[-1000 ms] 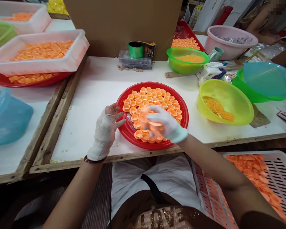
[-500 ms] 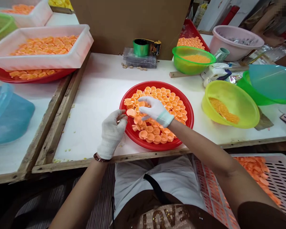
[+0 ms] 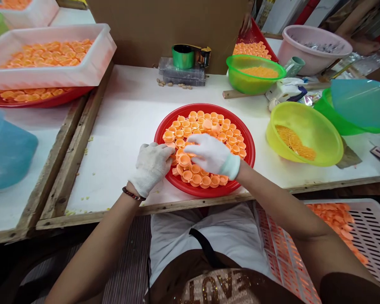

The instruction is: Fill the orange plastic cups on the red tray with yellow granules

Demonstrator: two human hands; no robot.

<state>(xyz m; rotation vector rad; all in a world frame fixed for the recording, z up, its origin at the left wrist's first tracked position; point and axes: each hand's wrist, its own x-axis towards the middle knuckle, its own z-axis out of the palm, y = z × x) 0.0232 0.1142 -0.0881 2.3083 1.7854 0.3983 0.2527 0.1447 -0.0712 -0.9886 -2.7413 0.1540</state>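
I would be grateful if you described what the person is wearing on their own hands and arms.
The left hand wears an off-white knit glove, with a dark, beaded bracelet at the wrist. The right hand wears a white glove with a pale mint cuff. A dark sleeve covers the right upper arm.

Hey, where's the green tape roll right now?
In the head view, the green tape roll sits top centre, on the grey block, in front of the brown cardboard.
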